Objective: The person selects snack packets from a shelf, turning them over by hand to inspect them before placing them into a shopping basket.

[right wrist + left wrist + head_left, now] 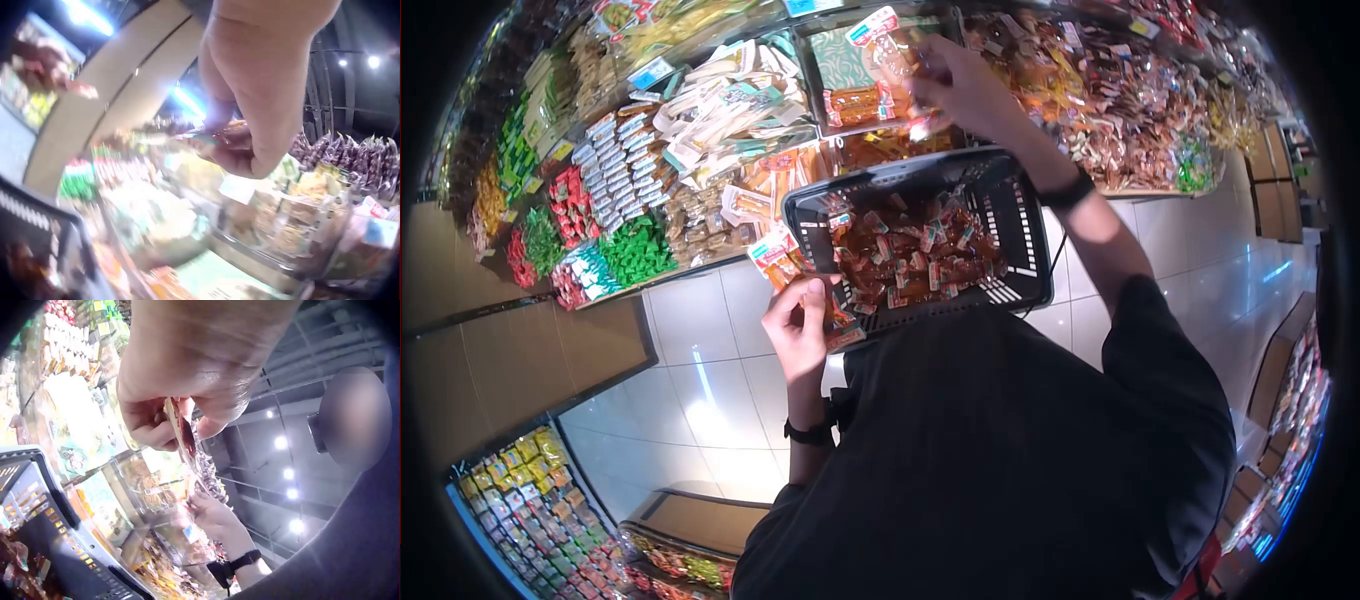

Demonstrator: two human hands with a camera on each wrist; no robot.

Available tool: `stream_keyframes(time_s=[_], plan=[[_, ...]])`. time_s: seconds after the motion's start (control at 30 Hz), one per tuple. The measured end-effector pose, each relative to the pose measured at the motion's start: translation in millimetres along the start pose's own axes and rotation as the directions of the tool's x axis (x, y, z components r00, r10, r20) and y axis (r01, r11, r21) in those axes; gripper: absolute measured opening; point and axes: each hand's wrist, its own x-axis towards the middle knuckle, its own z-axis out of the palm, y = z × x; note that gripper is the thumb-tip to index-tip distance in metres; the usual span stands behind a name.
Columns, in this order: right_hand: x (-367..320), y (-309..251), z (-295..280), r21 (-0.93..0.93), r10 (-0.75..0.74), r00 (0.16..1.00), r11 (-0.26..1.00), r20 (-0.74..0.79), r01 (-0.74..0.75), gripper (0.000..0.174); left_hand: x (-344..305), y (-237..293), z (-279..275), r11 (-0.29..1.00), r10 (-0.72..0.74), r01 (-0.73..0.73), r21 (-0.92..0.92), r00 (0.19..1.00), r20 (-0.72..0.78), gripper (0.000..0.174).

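Over the bin at the top of the head view, my right hand (972,92) pinches a clear snack packet (890,52) with a red and white label. My left hand (797,325) holds a similar orange-red snack packet (775,258) between thumb and fingers, beside the left rim of a black shopping basket (1030,205). Many small reddish-brown packets (915,250) lie inside that basket. In the left wrist view, the left hand's packet (181,428) is seen edge-on. The right hand (262,94) is blurred in its own wrist view, its fingertips partly hidden.
A bin with a green patterned liner (840,60) holds several orange packets (855,105) along its front. White packs (735,110) and green-wrapped sweets (638,245) fill the display to the left. Brown wrapped snacks (1120,130) are heaped at right. Tiled floor (700,330) shows below.
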Motion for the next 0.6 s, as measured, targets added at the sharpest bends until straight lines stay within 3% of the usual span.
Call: stream_keyframes(time_s=[0.07,0.13,0.17,0.23,0.3,0.33,0.43,0.5,0.6], plan=[[51,3,-5,-0.428,0.022,0.996,0.904,0.082,0.016,0.027,0,-5,-2,0.996,-0.064,0.064,-0.054,0.998,0.002,0.023],[127,86,-3,-0.636,-0.298,0.920,0.665,0.256,0.392,0.024,2,-11,-1,0.990,-0.087,0.087,-0.108,0.996,0.010,0.015],[152,117,7,-0.633,-0.304,0.914,0.659,0.270,0.406,0.024,3,-15,0,0.987,-0.078,0.079,-0.140,0.997,0.010,0.014],[187,159,30,-0.635,-0.182,0.954,0.713,0.240,0.296,0.019,5,-15,3,0.984,-0.068,0.067,-0.167,0.998,0.003,0.013],[201,172,50,-0.713,-0.213,0.950,0.628,0.227,0.311,0.021,7,-16,0,0.992,-0.094,0.096,-0.084,0.995,0.033,0.012],[204,173,58,-0.762,-0.088,0.983,0.622,0.159,0.179,0.019,9,-11,0,0.992,-0.102,0.105,-0.073,0.994,0.039,0.013],[220,196,71,-0.828,-0.070,0.975,0.517,0.210,0.216,0.011,11,-13,-3,0.981,-0.168,0.171,-0.087,0.985,0.033,0.014],[227,214,79,-0.821,-0.065,0.984,0.544,0.166,0.174,0.015,11,-13,-6,0.971,-0.201,0.201,-0.125,0.980,0.018,0.016],[220,217,78,-0.863,-0.169,0.967,0.441,0.190,0.247,0.020,14,-24,-10,0.974,-0.198,0.202,-0.100,0.979,0.046,0.018]])
